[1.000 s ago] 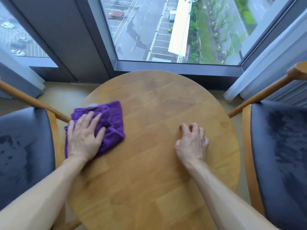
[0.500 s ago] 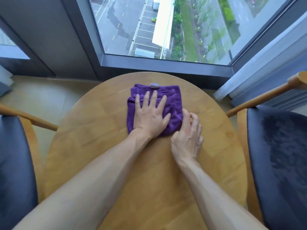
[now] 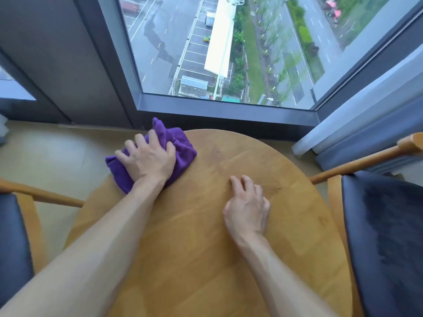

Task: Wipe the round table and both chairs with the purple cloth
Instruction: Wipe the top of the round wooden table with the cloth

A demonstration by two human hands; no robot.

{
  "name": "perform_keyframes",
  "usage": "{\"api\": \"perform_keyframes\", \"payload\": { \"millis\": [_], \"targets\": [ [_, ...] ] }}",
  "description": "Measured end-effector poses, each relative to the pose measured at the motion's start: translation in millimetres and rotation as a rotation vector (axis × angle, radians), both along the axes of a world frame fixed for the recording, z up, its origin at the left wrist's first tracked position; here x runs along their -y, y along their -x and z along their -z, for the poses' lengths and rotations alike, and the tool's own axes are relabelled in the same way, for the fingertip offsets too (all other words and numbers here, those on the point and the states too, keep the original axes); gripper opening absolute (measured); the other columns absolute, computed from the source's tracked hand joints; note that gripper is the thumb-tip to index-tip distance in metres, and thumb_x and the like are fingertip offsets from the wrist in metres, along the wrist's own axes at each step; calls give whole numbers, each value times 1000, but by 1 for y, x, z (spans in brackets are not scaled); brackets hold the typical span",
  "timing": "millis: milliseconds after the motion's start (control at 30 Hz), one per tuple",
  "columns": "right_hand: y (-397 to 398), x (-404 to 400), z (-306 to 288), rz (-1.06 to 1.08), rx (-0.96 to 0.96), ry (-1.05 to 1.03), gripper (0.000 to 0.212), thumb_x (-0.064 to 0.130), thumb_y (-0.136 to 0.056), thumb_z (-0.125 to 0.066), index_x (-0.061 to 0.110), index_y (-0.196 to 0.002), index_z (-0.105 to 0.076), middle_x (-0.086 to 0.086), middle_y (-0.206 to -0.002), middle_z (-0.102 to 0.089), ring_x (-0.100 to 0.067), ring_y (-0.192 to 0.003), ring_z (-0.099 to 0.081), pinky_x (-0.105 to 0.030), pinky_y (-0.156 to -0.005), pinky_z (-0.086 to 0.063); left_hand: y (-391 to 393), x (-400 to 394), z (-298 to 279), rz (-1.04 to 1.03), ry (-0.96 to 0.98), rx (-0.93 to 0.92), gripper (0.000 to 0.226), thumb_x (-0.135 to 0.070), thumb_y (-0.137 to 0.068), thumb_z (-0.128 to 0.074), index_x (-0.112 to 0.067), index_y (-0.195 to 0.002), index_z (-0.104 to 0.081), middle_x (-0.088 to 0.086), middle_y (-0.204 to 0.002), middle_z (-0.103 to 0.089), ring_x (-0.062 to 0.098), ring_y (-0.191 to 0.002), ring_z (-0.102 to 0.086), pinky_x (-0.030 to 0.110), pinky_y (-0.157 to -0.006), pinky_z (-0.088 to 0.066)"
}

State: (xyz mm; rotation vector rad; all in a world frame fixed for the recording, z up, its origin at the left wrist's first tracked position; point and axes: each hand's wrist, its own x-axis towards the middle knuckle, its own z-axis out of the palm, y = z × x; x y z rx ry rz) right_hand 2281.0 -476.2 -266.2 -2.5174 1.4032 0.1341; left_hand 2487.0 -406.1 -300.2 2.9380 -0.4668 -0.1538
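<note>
L hand (image 3: 148, 161) spread flat on purple cloth (image 3: 183, 152), pressing it to wipe worktop (image 3: 206, 259) edge. R hand (image 3: 247, 209), fingers loosely bent, holds nothing, prob. braces worktop.

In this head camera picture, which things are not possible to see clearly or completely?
- Purple cloth: its middle is covered by the left hand.
- Round table: near edge cut off by the frame bottom; both forearms cover parts.
- Left chair and right chair: cut off by the frame sides.
- Fingertips of the left hand: blurred.
</note>
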Motion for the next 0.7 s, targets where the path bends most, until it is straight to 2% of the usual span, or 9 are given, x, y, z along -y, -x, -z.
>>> {"api": "perform_keyframes", "payload": {
  "millis": [67,167,233,300,400,467,533,600,700],
  "targets": [
    [1,1,2,-10,-11,9,57,18,-92,-45,35,-146,-40,5,-156,-33,-17,-138,-34,-45,-113,-31,1,40,-6,90,-42,-21,54,-56,-88,-36,-20,-120,-57,14,-122,-59,36,-113,-50,54,-99,-33],
    [0,6,3,22,9,33,45,29,-97,-43,36,-141,-46,7,-150,-40,-17,-132,-40,-43,-108,-37,14,89,-15,503,-57,-24,56,-62,-89,-36,-29,-132,-51,8,-136,-53,31,-125,-45,54,-107,-27],
    [-6,11,1,70,67,40,38,39,-98,-41,32,-134,-48,7,-142,-46,-18,-126,-45,-45,-101,-42,29,106,-16,764,-6,-113,57,-60,-93,-36,-34,-143,-43,2,-152,-41,28,-140,-33,57,-118,-13],
    [-15,16,-2,139,180,30,35,42,-96,-44,28,-129,-47,3,-137,-46,-20,-124,-48,-47,-96,-43,29,106,-19,888,125,-234,53,-49,-98,-37,-35,-149,-39,-3,-159,-34,20,-148,-24,53,-123,-3],
    [-29,34,-5,104,300,195,38,37,-89,-54,22,-124,-48,-3,-135,-44,-25,-124,-47,-47,-96,-39,6,70,-21,686,334,-101,52,-33,-96,-37,-24,-146,-49,1,-152,-46,20,-141,-39,46,-120,-19],
    [-46,53,-5,-55,304,278,44,40,-88,-55,22,-127,-49,-4,-136,-44,-27,-127,-44,-46,-104,-34,-8,29,-12,452,310,16,53,-30,-93,-38,-15,-142,-52,7,-146,-51,27,-134,-46,47,-117,-27],
    [-72,68,-1,-240,168,238,56,54,-90,-47,29,-141,-42,-4,-145,-40,-26,-136,-37,-46,-115,-24,-6,-10,1,351,200,4,52,-31,-98,-41,-15,-147,-46,7,-152,-45,27,-140,-40,49,-120,-22],
    [-101,73,9,-354,10,158,67,68,-90,-33,40,-151,-26,-4,-156,-31,-26,-145,-25,-49,-122,-11,5,-30,14,364,118,2,55,-38,-101,-39,-20,-152,-39,5,-159,-36,24,-148,-31,49,-123,-16],
    [-125,72,27,-423,-34,179,70,73,-88,-20,45,-152,-19,-3,-156,-32,-28,-146,-24,-53,-122,-4,9,-29,18,391,61,60,65,-51,-96,-28,-22,-153,-38,4,-162,-33,24,-150,-28,50,-124,-14]
  ]
}}
